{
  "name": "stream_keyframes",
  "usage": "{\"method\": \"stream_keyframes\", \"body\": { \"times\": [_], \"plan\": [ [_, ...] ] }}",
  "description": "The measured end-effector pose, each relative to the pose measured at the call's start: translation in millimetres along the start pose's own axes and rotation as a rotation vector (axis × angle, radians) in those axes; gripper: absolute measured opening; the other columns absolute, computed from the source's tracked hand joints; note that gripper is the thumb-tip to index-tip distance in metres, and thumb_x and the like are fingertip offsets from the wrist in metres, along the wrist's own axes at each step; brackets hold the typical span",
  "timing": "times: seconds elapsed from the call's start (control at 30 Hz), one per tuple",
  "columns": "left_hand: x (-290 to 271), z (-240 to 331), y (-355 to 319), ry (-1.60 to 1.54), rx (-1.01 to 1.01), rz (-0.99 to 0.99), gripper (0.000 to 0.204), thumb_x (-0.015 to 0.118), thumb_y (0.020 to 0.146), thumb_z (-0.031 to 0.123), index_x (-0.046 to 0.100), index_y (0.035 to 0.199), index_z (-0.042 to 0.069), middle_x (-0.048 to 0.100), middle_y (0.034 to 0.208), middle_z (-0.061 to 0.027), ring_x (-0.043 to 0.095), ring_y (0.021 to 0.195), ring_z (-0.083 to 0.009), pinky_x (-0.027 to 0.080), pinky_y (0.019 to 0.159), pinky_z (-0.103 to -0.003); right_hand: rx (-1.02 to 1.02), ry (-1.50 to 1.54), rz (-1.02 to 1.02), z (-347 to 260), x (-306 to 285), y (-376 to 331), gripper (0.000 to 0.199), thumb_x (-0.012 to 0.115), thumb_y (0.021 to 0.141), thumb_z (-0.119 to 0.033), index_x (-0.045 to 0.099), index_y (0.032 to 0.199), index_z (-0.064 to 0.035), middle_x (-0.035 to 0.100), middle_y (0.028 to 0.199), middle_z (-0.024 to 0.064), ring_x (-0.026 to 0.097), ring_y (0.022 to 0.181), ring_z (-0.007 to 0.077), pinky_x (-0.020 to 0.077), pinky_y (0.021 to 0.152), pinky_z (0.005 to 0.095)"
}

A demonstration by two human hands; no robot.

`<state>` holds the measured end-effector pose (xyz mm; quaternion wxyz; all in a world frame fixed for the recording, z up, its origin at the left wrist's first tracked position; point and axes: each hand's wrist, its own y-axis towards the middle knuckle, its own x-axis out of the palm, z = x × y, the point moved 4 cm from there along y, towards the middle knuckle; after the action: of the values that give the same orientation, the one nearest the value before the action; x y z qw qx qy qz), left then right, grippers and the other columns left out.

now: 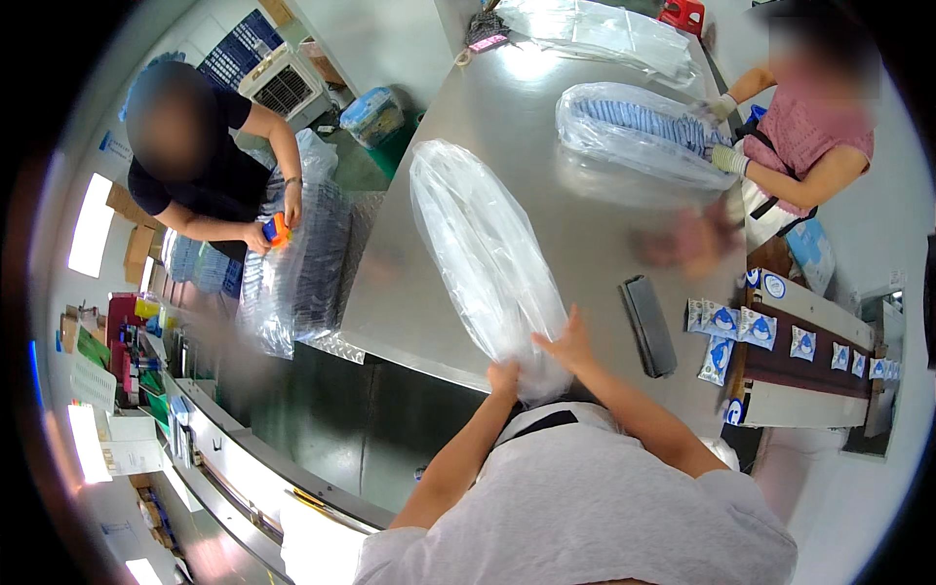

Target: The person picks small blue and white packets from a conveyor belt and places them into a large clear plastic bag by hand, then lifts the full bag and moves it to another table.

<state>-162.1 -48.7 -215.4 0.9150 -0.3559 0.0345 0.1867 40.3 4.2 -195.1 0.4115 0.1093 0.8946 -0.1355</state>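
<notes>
A long clear plastic bag [478, 253] lies lengthwise on the steel table [575, 224], its near end at the table's front edge. My left hand [504, 376] is closed on that near end at the bag's lower left corner. My right hand [565, 341] rests on the bag's right side just above it, fingers spread flat against the film. The bag looks puffed and I see nothing inside it.
A dark grey flat bar [648, 325] lies right of my hands. Small blue-and-white packets [723, 322] sit beside a conveyor [809, 370]. A gloved person at right handles a filled bag [634, 127]. A person at left holds an orange tool [277, 230].
</notes>
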Motion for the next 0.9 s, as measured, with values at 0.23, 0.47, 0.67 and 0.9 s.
{"method": "stream_keyframes", "body": {
  "times": [0.23, 0.47, 0.67, 0.9],
  "plan": [
    [-32, 19, -1, -0.991, -0.319, -0.223, 0.038, 0.033, 0.085, 0.015, 0.049, 0.115, -0.003, 0.057, 0.101, -0.0197, 0.055, 0.097, -0.0342, 0.045, 0.087, -0.052, 0.540, 0.994, -0.338, 104, 31, 57, 0.051, 0.063, 0.071, -0.028, 0.052, 0.109, 0.0043, 0.059, 0.097, 0.0187, 0.058, 0.088, 0.0268, 0.0476, 0.076, 0.0436],
    [-60, -6, -11, -0.812, -0.307, -0.451, 0.052, 0.062, 0.080, 0.023, 0.044, 0.122, -0.002, 0.056, 0.104, -0.0153, 0.056, 0.094, -0.0313, 0.045, 0.087, -0.048, 0.822, 1.372, -0.561, 31, -15, -5, 0.028, 0.058, 0.079, -0.024, 0.058, 0.097, -0.0025, 0.061, 0.085, 0.0119, 0.060, 0.077, 0.0237, 0.0487, 0.066, 0.0357],
    [-48, 11, -12, -0.275, -0.285, -0.348, 0.057, 0.078, 0.068, 0.018, 0.053, 0.115, -0.003, 0.060, 0.103, -0.0140, 0.058, 0.095, -0.0277, 0.048, 0.083, -0.042, 0.437, 0.724, -0.647, 47, -3, 3, 0.040, 0.062, 0.079, -0.027, 0.057, 0.109, -0.0016, 0.063, 0.093, 0.0111, 0.060, 0.080, 0.0227, 0.0478, 0.064, 0.0329],
    [-26, -11, 20, -0.131, -0.249, -0.533, 0.059, 0.078, 0.066, 0.014, 0.053, 0.117, -0.003, 0.061, 0.102, -0.0130, 0.060, 0.090, -0.0250, 0.047, 0.082, -0.036, 0.294, 0.621, -0.639, 54, 22, 5, 0.037, 0.063, 0.080, -0.016, 0.055, 0.112, -0.0006, 0.061, 0.103, 0.0118, 0.059, 0.094, 0.0226, 0.0478, 0.081, 0.0367]
  ]
}}
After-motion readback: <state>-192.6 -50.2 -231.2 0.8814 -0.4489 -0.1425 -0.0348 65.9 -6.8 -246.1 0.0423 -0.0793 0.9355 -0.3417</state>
